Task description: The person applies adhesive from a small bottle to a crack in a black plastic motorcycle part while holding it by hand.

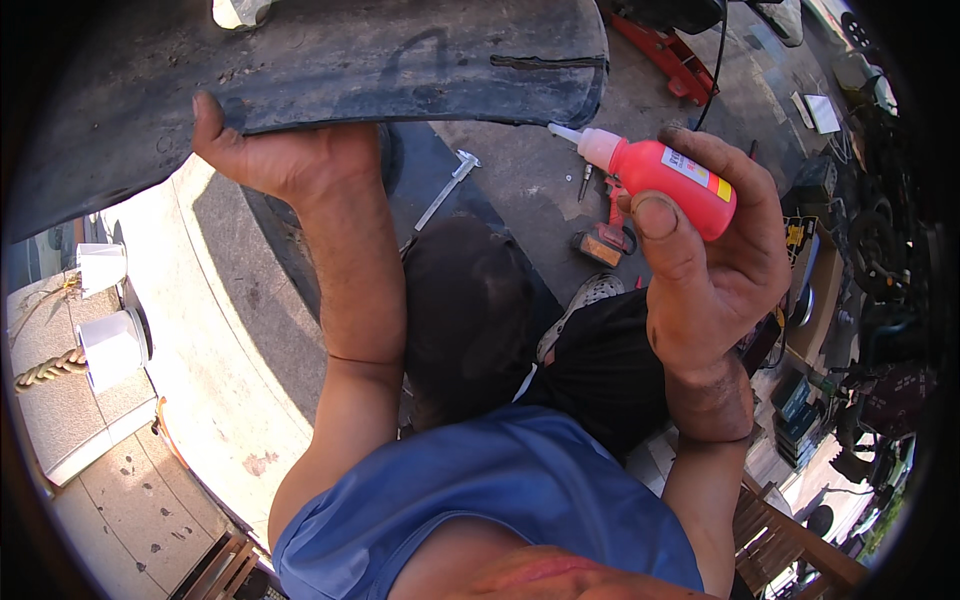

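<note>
A large curved panel (330, 70), dark, scuffed and plastic-looking, spans the upper left, with a slot near its right end. My left hand (295, 165) is closed on the panel's lower edge, thumb on the near face and the other fingers hidden behind it. In my right hand (715, 260) is a small red squeeze bottle (672, 185) with a pale nozzle, held between thumb and fingers. The bottle is tilted with its nozzle pointing up and left. Its tip meets the panel's lower edge near the right corner, though whether they touch I cannot tell.
Below the panel lie a caliper (447, 190) and a red cordless power tool (610, 225). A red metal jack (670, 60) stands at the upper right, beside a hanging black cable (717, 70). White buckets (112, 348) are at the left. Assorted tools and boxes (815, 290) crowd the right side.
</note>
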Tool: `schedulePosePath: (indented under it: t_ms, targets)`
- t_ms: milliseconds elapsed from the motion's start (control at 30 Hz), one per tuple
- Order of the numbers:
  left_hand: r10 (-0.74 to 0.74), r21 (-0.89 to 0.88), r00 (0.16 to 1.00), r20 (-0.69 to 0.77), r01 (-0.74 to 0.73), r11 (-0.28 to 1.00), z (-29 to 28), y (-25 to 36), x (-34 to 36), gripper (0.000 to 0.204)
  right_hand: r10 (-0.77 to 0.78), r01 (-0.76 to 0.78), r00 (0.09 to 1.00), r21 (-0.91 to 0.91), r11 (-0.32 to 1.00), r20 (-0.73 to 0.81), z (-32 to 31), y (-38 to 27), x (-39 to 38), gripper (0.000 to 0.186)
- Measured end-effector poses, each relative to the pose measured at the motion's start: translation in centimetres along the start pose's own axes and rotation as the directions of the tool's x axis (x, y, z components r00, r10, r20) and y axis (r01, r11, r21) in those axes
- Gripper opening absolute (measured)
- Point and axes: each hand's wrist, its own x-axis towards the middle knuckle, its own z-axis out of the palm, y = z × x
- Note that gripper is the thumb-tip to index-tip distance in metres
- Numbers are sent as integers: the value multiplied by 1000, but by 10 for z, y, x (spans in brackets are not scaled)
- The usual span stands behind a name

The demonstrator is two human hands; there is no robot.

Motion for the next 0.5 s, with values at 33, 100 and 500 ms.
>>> schedulePosePath:
  t_ms: [33,100,500]
  targets:
    - [0,3,1000,-12,0,1000,0,0,0,74,21,-21,1000,21,1000,-7,0,-1,0,46]
    - [-12,-10,1000,-18,12,1000,-1,1,0,74,46,-46,999,6,999,-18,1,-2,-1,46]
    - [-1,-5,1000,1,1,1000,-1,2,-1,76,-65,70,997,-140,988,43,-3,-12,2,44]
